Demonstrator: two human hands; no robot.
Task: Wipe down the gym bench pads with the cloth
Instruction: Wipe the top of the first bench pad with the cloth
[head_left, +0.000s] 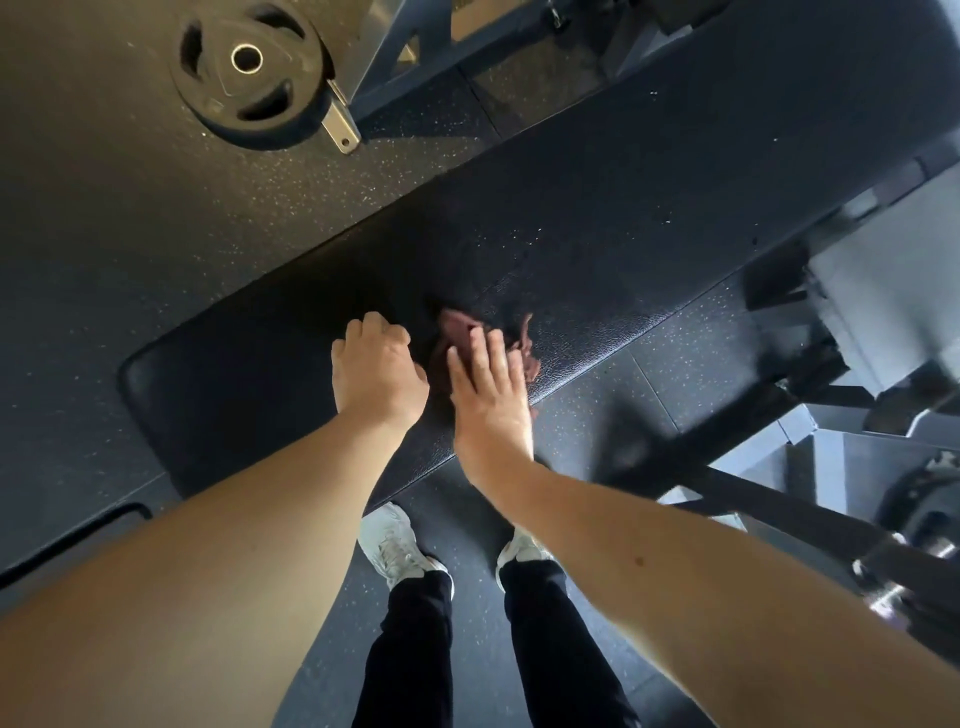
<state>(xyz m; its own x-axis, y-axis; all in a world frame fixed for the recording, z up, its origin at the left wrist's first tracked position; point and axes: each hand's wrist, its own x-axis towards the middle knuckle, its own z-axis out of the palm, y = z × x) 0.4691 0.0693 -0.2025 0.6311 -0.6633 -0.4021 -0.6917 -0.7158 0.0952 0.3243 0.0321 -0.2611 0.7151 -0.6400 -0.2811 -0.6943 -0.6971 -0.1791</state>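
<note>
The right hand (488, 387) lies flat with fingers spread on the dark red cloth (524, 343) on the bench pad (597, 234); the left hand (376, 371) rests clenched beside it, holding nothing.

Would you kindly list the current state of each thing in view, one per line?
Dark reddish crumpled cloth: bunched on the pad, under the right hand.
Long black textured bench pad: flat, speckled with droplets.
Right hand: open, flat on the cloth.
Left hand: loosely curled, beside the cloth.
Black round weight plate: lying on the floor.
</note>
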